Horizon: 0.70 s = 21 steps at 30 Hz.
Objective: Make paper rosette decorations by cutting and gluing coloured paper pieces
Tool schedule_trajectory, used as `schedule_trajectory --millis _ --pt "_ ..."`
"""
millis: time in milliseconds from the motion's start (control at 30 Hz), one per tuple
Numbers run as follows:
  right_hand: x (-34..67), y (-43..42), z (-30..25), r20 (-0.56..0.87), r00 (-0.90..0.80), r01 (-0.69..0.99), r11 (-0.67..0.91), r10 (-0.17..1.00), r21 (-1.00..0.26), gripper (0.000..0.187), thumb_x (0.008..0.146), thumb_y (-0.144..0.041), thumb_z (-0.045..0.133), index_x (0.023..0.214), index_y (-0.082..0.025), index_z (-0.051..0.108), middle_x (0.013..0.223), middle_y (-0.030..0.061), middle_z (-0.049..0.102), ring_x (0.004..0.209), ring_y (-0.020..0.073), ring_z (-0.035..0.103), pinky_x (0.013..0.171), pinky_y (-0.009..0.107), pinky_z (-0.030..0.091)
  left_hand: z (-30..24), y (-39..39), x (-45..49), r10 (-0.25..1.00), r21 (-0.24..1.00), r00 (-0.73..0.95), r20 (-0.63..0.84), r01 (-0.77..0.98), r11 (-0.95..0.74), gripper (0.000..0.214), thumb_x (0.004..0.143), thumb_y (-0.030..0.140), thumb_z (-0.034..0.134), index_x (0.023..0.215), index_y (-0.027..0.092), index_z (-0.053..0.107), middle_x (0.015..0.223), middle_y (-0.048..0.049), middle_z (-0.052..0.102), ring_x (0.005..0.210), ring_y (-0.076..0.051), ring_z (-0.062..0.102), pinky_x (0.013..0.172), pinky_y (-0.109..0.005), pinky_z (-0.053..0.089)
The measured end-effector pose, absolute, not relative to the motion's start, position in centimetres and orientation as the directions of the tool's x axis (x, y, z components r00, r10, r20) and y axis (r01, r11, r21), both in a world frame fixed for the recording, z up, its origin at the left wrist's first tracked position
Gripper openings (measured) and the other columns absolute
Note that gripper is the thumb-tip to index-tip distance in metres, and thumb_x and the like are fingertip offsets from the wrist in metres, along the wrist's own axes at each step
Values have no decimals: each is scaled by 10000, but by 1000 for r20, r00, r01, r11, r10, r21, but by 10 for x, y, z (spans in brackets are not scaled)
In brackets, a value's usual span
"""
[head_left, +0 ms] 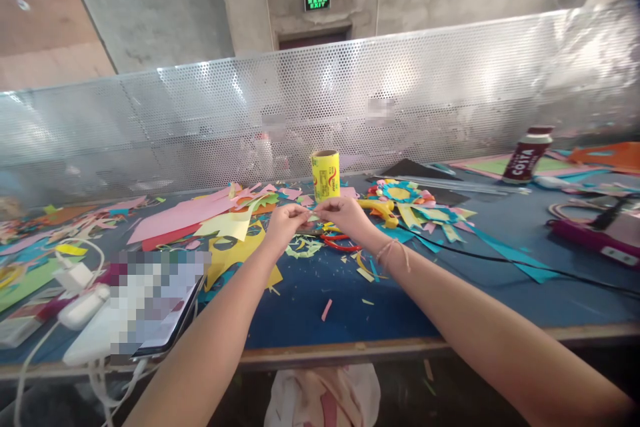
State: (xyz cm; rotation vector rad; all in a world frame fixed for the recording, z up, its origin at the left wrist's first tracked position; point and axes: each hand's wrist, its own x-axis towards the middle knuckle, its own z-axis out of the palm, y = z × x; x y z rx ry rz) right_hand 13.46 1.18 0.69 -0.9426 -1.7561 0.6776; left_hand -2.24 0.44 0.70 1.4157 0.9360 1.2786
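My left hand (290, 221) and my right hand (343, 215) meet fingertip to fingertip above the blue table, both closed in a pinch. Between them is a small pale green piece of paper (313, 217), mostly covered by the fingers. Just behind stands a yellow printed roll (326, 179) with a brown core. Below my right hand lie red-handled scissors (341, 244), partly hidden. A yellow glue gun (384, 211) rests to the right of that hand. Under the fingers is a pale green cut-paper ring (303, 248). A colourful paper wreath (399, 192) lies farther right.
Pink paper sheets (185, 215) and yellow cut paper (235, 257) lie left. A tablet (173, 310) and white chargers (83, 307) sit front left. At right are a dark red bottle (528, 155), a purple power strip (595, 243) and a black cable (480, 258). A perforated metal screen (210, 127) closes the back.
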Motion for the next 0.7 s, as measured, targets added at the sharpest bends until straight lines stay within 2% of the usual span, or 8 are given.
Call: schedule_trajectory --millis 67,133,233,300,467,700 --pt "135 10 7 587 -239 345 633 773 -693 224 707 -238 587 906 -152 646 852 69 646 729 149 596 668 294 499 8 4 -24 971 977 133 196 -110 -182 223 576 305 719 658 138 596 588 4 601 537 -117 589 611 -275 505" --pt "135 7 8 689 -313 398 749 654 -530 281 714 -185 580 989 -188 636 1004 78 616 878 168 584 783 316 483 10 4 -25 979 979 122 164 -144 -146 230 566 300 726 660 136 595 569 4 596 535 -119 586 610 -274 502" --pt "136 6 8 743 -387 451 814 547 -365 245 741 -158 555 954 -218 658 994 63 620 954 178 561 874 339 442 11 2 -25 979 980 136 153 -151 -132 218 577 294 718 672 133 605 574 -6 607 551 -129 592 641 -290 501" --pt "136 7 7 737 -374 477 798 563 -367 215 750 -160 550 922 -213 668 933 57 637 903 174 576 846 334 455 10 2 -24 975 980 160 156 -145 -133 199 603 294 698 686 134 614 597 -16 623 572 -138 602 672 -305 500" --pt "135 9 6 694 -294 485 728 657 -484 166 726 -175 581 859 -184 680 879 60 649 811 161 591 735 295 485 10 1 -21 960 975 216 178 -169 -142 212 670 352 646 697 143 620 633 -36 646 621 -155 622 711 -317 495" --pt "135 9 8 615 -238 438 649 752 -623 170 704 -181 595 841 -179 695 863 58 666 774 153 599 693 271 479 10 -1 -20 956 977 214 200 -123 -177 301 601 348 717 772 116 631 727 -51 657 669 -140 615 737 -315 495"
